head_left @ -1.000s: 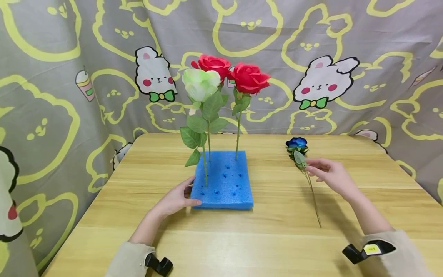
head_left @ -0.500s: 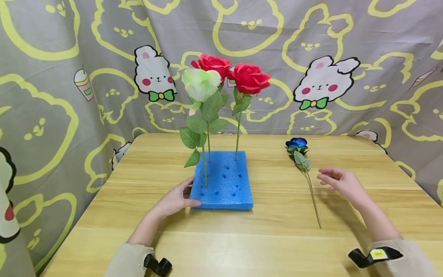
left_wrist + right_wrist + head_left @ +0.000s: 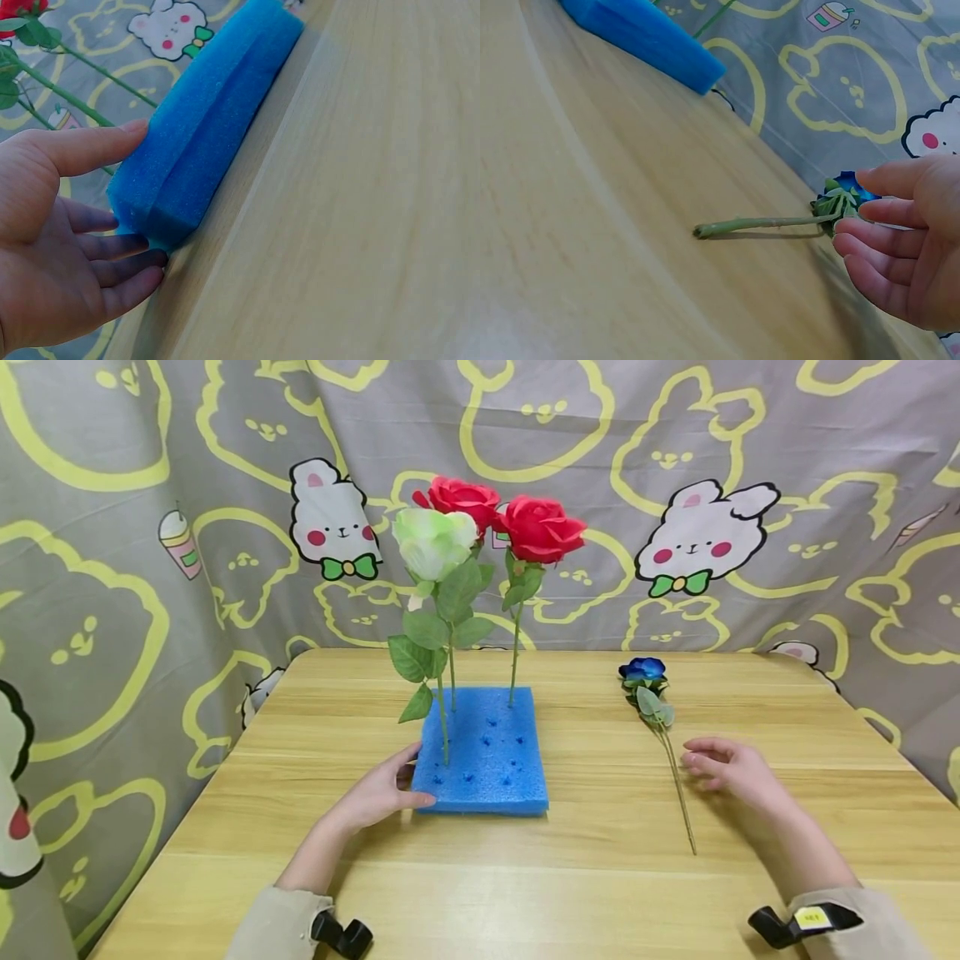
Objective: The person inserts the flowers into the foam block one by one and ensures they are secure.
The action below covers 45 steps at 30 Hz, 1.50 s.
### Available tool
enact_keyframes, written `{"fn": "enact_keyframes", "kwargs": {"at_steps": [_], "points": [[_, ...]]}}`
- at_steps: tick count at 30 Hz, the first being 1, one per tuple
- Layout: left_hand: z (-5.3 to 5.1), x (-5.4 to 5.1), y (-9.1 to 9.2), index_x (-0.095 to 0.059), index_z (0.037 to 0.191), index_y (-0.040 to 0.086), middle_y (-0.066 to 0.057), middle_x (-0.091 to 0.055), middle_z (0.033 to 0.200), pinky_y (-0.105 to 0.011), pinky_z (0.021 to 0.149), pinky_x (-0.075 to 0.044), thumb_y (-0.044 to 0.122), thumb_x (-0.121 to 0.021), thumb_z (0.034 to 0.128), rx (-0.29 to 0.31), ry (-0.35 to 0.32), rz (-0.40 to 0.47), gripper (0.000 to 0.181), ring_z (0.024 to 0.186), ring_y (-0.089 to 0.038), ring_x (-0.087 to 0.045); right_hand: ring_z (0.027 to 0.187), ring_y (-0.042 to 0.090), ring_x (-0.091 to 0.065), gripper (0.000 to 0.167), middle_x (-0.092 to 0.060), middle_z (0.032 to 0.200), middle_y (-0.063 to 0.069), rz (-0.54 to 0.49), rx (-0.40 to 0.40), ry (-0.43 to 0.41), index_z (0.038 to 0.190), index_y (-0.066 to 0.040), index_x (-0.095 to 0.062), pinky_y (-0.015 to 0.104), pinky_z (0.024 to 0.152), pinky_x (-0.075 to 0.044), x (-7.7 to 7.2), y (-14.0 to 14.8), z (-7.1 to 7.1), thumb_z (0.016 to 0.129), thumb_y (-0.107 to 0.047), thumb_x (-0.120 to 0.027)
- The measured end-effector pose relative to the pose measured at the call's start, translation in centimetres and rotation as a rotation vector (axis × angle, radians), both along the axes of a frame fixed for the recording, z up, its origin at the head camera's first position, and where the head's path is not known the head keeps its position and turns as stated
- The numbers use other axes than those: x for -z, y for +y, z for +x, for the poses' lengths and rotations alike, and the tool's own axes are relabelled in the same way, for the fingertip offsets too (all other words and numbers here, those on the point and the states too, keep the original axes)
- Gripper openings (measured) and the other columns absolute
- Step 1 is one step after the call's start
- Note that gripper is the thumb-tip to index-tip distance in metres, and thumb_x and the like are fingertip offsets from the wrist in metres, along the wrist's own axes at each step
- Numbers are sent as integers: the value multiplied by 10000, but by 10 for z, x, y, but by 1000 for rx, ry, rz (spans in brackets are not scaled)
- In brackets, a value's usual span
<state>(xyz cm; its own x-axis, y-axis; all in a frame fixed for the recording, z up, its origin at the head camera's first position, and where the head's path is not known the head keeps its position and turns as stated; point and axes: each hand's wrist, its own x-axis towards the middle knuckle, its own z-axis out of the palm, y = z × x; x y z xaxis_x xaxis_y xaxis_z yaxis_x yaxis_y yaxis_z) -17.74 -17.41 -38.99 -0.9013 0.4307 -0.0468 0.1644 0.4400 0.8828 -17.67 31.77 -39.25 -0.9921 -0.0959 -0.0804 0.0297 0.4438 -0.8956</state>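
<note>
A blue foam block [image 3: 480, 752] lies on the table with two red roses [image 3: 542, 529] and a pale green rose [image 3: 435, 542] standing in it. My left hand [image 3: 378, 789] rests against its near left corner. In the left wrist view the thumb [image 3: 105, 146] touches the upper edge, and the loosely spread fingers [image 3: 124, 292] reach the end face. To the right, a blue rose [image 3: 642, 670] lies flat, its stem end toward me. Just right of that stem is my right hand [image 3: 731, 772], fingers relaxed, holding nothing. The right wrist view shows the rose's green stem [image 3: 757, 223] behind the fingertips.
Several small holes dot the foam's top. The light wooden table [image 3: 600, 893] reaches back to a grey patterned curtain [image 3: 570, 435]. A black wrist camera [image 3: 341, 933] sits on the left sleeve, another camera [image 3: 780, 928] on the right.
My right hand has come away from the blue rose's leaves, moving right and toward me, then slightly lower beside the stem. The rose stays lying down; my left hand keeps its place.
</note>
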Motion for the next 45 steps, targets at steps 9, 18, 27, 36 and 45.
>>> {"fn": "enact_keyframes", "kwargs": {"at_steps": [9,18,27,36,45], "points": [[-1,2,-1,-182,1437,-80,-270,-335,1409,-495,995,-352,179,-731,805,8,2,-3,876,1232,-398,-405,785,19,-605,501,-648,1036,192,58,-12,-8,1255,177,-413,258,636,-521,8,-4,-2,940,-185,-555],[-2,3,-2,-193,1436,-78,-273,-336,1408,-497,995,-351,183,-730,804,12,18,-11,869,1228,-401,-410,727,42,-573,489,-660,969,131,122,2,2,1247,142,-444,254,583,-475,10,-10,-5,907,-174,-598],[-1,3,-1,-209,1430,-81,-271,-344,1404,-503,996,-347,201,-737,794,-3,31,-38,874,1227,-402,-411,608,65,-498,495,-651,891,87,106,-3,-21,1254,167,-402,217,513,-425,11,-16,-7,880,-77,-614],[0,3,-2,-205,1430,-82,-270,-341,1407,-502,997,-346,193,-736,795,-2,24,-28,872,1232,-401,-405,636,104,-543,506,-647,827,22,60,-11,-86,1261,174,-382,257,534,-467,12,-15,-7,880,-77,-602],[-1,2,-1,-194,1442,-63,-261,-336,1413,-493,997,-352,173,-729,805,8,14,-1,865,1236,-394,-402,713,120,-612,523,-662,893,36,-28,-57,-122,1277,226,-336,281,611,-535,11,-13,-7,907,-62,-568]]}}
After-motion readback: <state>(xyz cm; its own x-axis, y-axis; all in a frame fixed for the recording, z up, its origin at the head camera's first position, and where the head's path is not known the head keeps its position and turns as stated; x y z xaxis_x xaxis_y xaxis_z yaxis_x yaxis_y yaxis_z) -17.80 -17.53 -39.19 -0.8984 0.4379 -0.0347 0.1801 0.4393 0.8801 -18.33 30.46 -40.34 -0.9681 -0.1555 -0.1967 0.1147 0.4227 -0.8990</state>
